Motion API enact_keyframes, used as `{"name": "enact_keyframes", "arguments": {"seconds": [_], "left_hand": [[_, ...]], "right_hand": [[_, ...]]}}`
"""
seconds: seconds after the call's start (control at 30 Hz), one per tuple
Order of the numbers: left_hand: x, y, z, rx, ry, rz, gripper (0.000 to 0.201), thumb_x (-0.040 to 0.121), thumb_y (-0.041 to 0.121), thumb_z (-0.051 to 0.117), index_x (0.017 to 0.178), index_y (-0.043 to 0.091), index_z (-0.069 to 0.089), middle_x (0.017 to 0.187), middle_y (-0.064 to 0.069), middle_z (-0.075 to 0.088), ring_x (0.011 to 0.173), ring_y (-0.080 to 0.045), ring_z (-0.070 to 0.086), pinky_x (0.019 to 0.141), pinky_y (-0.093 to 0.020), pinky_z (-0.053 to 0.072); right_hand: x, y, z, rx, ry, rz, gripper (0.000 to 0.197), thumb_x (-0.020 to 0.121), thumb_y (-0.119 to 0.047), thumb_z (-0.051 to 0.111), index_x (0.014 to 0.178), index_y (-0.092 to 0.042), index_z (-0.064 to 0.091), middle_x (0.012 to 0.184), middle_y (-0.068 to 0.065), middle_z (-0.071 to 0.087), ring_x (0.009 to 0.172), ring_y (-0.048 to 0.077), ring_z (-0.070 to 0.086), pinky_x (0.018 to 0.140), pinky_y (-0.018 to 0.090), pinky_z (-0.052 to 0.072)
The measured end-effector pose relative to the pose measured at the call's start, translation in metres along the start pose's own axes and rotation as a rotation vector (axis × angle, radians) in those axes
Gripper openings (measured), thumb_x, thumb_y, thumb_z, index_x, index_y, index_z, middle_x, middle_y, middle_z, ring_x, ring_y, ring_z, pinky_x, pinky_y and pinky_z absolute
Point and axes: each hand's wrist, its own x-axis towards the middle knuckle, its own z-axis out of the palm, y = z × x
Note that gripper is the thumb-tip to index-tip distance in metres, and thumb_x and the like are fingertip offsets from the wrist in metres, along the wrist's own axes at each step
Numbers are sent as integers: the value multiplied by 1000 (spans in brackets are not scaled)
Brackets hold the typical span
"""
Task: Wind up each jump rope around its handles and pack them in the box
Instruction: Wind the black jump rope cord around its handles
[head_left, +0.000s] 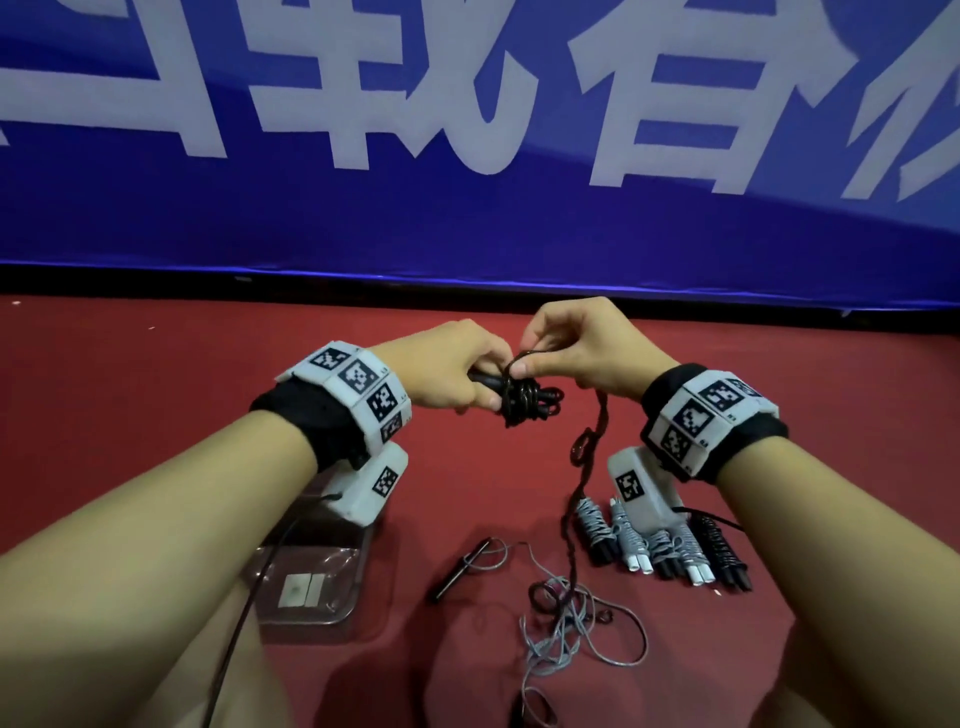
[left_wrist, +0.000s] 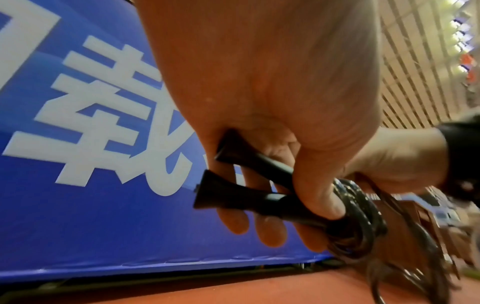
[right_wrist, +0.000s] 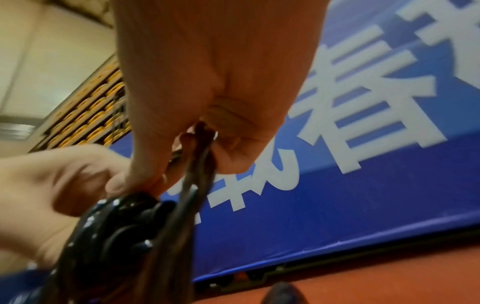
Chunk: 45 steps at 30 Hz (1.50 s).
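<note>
Gripping the two black handles (left_wrist: 249, 185) side by side, the left hand (head_left: 447, 371) holds them level above the red floor (head_left: 156, 415), thumb clamped over the shafts just short of the coil (head_left: 524, 400) already wound on. The right hand (head_left: 576, 348) sits just beside it, thumb and fingers pinching a loop of the dark rope (head_left: 587, 452) directly over the coil. From that pinch the rope falls away in kinks to a loose tangle (head_left: 566, 618) on the floor, where it lies mixed with a grey rope (which strands cross which cannot be made out). The likely trouble is there: pulling more slack up could drag the grey rope along or tighten a kink into a knot, and a snag would jerk the turns loose. The coil also looks bunched at one end of the handles, so further turns may slide off the tips unless the thumb keeps them pressed. A lone black handle (head_left: 460, 569) lies near the tangle. Several wound ropes (head_left: 654, 545) lie in a row below the right wrist, not yet packed, and the clear box (head_left: 306, 577) stands below the left wrist, well apart from them.
</note>
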Motion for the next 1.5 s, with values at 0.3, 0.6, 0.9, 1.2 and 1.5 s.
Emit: {"name": "enact_keyframes", "arguments": {"seconds": [0.3,0.6,0.9,1.2,1.5], "left_hand": [[-15,4,-7,-275,116,85,64,91,0,71,141,26,40,76,8,75,66,-21,64,69,-34,53],[-9,-7,-21,-600,690,65,43,96,-5,62,134,15,60,89,2,76,56,-13,62,57,-33,53],[-5,-22,-18,-445,700,-68,38,94,0,66,120,27,65,86,6,77,58,-17,64,55,-28,53],[-5,-17,-13,-555,541,-56,39,95,-3,65,129,17,65,89,6,77,59,-12,68,57,-29,55],[0,-10,-10,-626,467,-39,40,95,-6,63,133,6,62,84,6,76,54,-13,66,50,-26,53]], "right_hand": [[1,9,9,397,-133,301,50,82,-59,65,97,-12,71,59,-2,49,48,10,34,45,21,29],[1,22,46,544,-120,411,40,92,-44,68,108,-8,72,73,-5,56,59,9,48,55,20,39],[1,14,54,608,-82,530,28,111,-24,39,96,-9,57,84,9,69,79,26,74,64,38,60],[12,16,-15,910,335,281,34,97,-47,57,71,-26,64,96,-9,70,108,12,66,94,38,36],[9,45,12,-303,122,625,55,99,-61,47,108,-9,62,107,16,63,103,31,64,77,36,54]]}}
